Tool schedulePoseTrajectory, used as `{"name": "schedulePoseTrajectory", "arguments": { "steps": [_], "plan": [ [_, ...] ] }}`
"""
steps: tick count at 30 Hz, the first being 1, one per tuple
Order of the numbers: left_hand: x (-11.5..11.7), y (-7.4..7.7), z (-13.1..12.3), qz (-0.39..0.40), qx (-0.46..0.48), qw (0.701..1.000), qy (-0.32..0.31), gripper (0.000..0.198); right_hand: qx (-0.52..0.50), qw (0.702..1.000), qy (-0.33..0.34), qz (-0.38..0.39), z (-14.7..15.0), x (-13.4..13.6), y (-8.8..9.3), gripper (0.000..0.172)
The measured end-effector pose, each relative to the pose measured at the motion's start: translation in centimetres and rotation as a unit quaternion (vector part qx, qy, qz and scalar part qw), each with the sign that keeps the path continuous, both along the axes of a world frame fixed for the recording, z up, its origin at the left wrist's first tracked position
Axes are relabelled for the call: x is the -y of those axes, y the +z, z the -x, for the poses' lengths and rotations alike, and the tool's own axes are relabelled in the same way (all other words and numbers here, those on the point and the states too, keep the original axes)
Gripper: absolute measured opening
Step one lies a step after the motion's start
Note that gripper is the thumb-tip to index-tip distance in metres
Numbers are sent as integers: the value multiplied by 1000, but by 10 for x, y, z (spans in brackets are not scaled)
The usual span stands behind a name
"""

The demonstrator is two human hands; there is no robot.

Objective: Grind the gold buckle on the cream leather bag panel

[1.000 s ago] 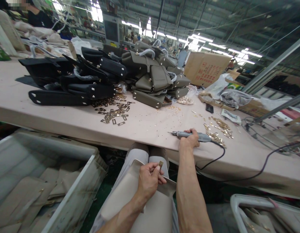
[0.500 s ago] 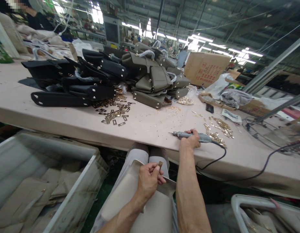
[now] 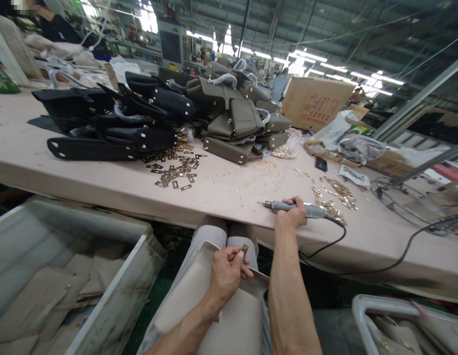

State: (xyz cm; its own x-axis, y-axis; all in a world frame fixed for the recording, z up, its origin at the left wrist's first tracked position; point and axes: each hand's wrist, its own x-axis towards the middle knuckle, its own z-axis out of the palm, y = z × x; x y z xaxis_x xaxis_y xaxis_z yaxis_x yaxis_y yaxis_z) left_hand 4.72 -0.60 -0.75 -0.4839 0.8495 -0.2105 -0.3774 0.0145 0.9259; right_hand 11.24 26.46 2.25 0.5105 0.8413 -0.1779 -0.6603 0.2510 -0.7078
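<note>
My left hand (image 3: pixel 229 270) pinches a small gold-coloured metal plate (image 3: pixel 244 249) between thumb and fingers, above my lap. Under that hand a beige leather-like bag piece (image 3: pixel 236 323) lies across my thighs. On the table my right hand (image 3: pixel 293 212) is wrapped around a grey electric screwdriver (image 3: pixel 279 205), its thin tip pointing left and its cable trailing off to the right. Just beyond the tool lie loose gold metal fittings (image 3: pixel 338 190). Dark rectangular metal frames (image 3: pixel 177 172) are heaped further left.
Black bags (image 3: pixel 95 148) and olive bags (image 3: pixel 232 121) are piled along the table (image 3: pixel 214 197). At the back right stands a cardboard box (image 3: pixel 314 103). White bins (image 3: pixel 114 296) with beige pieces flank me, and a phone (image 3: pixel 321 163) lies on the table.
</note>
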Motion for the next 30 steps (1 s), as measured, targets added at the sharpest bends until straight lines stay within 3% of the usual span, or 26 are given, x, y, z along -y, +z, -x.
{"name": "schedulePoseTrajectory", "arguments": {
  "steps": [12, 30],
  "plan": [
    [-1, 1, 0, 5, 0, 1000, 3, 35, -14, 1000, -18, -9, 0, -1, -1, 29],
    [-1, 1, -1, 5, 7, 1000, 4, 37, -4, 999, 14, -31, 1, 5, 1, 25]
  ]
}}
